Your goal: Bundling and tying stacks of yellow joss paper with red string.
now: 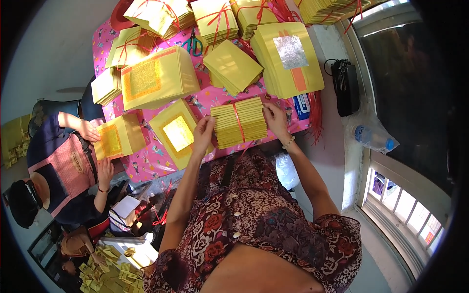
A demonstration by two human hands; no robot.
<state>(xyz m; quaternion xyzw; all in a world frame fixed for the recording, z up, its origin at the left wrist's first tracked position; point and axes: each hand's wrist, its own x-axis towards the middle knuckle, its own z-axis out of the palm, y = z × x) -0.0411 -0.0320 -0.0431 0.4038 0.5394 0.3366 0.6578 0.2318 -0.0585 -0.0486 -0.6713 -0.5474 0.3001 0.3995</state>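
In front of me at the table's near edge is a bundle of folded yellow paper (225, 126), its many folds in rows and a red ribbon tied around its middle. My left hand (203, 134) grips its left end with thumb and fingers. At the other end, my right hand (276, 120), with a beaded bracelet on the wrist, pinches the upper right corner. Beside my left hand lies a yellow paper sheet (168, 122) with a shiny gold square. Just beyond the bundle sits a loose stack of yellow paper (233, 66).
A pink patterned tablecloth (156, 163) covers the table. Ribbon-tied bundles (215, 22), teal-handled scissors (194, 45) and a tall paper stack with a silver square (312, 61) stand farther back. A co-worker (63, 166) handles yellow paper at left. Red ribbons (316, 115) hang off the right edge.
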